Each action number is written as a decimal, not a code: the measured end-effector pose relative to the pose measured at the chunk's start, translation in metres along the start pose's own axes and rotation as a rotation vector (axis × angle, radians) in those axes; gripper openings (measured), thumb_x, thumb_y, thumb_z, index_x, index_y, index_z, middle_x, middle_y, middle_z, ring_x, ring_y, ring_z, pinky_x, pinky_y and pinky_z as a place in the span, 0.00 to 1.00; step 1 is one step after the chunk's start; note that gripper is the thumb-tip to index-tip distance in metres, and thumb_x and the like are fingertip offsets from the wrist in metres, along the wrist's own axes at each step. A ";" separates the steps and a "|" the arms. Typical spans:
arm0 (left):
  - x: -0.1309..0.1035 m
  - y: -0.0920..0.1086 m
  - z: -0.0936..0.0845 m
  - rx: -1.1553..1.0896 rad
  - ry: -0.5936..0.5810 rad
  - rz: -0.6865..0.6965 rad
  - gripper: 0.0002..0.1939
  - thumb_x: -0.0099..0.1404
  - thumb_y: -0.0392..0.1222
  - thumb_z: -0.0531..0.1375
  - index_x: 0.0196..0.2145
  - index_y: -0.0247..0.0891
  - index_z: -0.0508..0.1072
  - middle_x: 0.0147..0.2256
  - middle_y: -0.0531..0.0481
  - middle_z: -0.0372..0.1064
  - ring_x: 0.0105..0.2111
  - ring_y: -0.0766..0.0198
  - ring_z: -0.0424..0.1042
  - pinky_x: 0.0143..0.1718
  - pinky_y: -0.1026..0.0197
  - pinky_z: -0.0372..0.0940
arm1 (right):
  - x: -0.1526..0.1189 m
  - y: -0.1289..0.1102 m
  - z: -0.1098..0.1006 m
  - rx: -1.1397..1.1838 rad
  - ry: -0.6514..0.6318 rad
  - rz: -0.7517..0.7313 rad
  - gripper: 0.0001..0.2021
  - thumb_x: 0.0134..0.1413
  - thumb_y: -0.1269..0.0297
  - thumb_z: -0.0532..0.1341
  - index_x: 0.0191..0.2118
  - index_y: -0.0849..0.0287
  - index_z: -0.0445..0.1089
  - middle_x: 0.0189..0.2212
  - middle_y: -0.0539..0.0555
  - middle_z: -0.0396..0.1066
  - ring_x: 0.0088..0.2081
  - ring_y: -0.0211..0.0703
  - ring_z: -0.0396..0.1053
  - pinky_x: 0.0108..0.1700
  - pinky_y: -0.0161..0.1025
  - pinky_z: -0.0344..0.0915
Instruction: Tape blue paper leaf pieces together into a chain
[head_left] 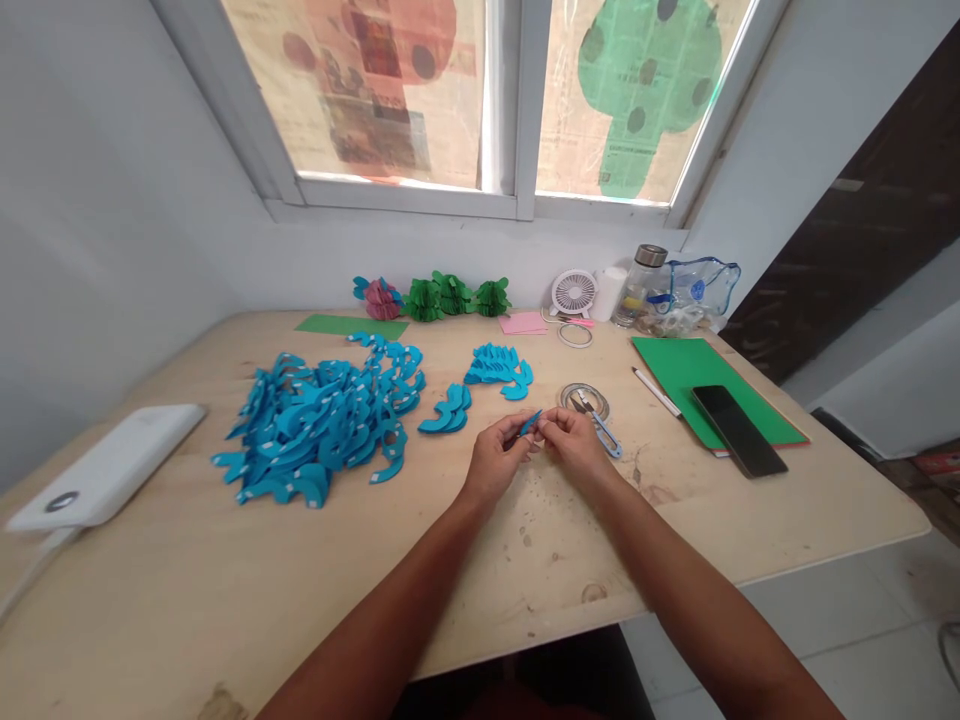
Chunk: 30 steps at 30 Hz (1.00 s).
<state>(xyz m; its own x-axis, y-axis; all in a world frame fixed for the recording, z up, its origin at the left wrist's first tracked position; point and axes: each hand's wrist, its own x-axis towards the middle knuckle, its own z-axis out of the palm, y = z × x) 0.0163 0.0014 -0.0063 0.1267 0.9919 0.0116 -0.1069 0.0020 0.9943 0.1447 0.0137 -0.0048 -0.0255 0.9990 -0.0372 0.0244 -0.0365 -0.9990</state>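
Left hand [500,455]: thumb and fingers pinched closed on a small blue paper piece [530,424], held above the table [517,590]. Right hand [576,442]: fingertips pinched together at the right end of the same piece, close against the left hand; the shape of the piece is mostly hidden by fingers. Scissors [610,440] with pale blue handles lie just beside the right hand, blades over a tape roll [564,393]. Just left of the hands, a small blue stack [448,410]; behind it, a fanned blue row [491,366]. Farther left, a large blue heap [322,420], pieces overlapping, many with small white squares. Right side: white pen [657,392], then green sheets [686,378] with a dark phone [737,430] lying partly over them. Back edge, left to right: pink paper ball [382,300], three green paper balls [453,294], small fan [574,293], clear bottle [636,292], clear plastic bag [701,290]. Pink paper [523,323] lies flat before the wall. White device [109,468] with cable at far left.
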 end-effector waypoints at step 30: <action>-0.004 0.012 -0.001 -0.125 0.108 -0.195 0.11 0.45 0.42 0.64 0.27 0.33 0.73 0.19 0.54 0.66 0.14 0.74 0.59 0.16 0.69 0.56 | 0.003 0.006 -0.010 -0.289 -0.070 -0.139 0.07 0.45 0.64 0.56 0.27 0.61 0.68 0.19 0.47 0.62 0.22 0.33 0.57 0.26 0.32 0.54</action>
<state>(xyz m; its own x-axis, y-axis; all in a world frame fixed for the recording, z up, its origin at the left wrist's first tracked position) 0.0138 -0.0027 0.0059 0.0515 0.9790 -0.1971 -0.2127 0.2036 0.9557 0.1546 0.0163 -0.0107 -0.1170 0.9893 0.0873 0.2985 0.1189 -0.9470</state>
